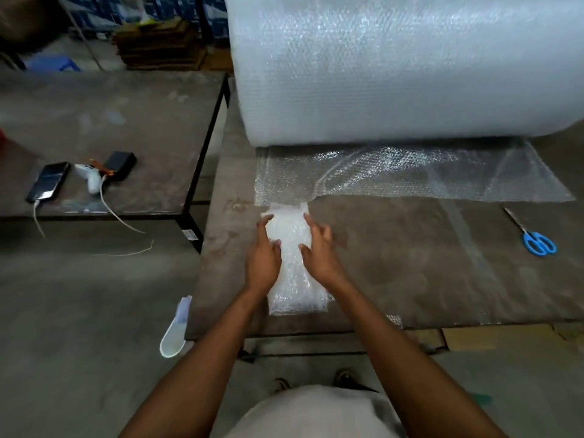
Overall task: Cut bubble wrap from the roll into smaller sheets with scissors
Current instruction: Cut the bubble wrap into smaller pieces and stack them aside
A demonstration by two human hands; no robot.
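Some cutting's done, I'd say: a stack of cut sheets [294, 263] lies just in front of the roll's [407, 67] loose tail [410, 175]. My left hand [264, 257] and right hand [319, 251] rest on the stack's two sides, fingers fairly straight, squaring it up, not gripping anything. Scissors [534, 235] lie idle on the table [395, 263], well right of the stack, closed. Plenty of roll left w/ tail already pulled out, so next cut is prob due.
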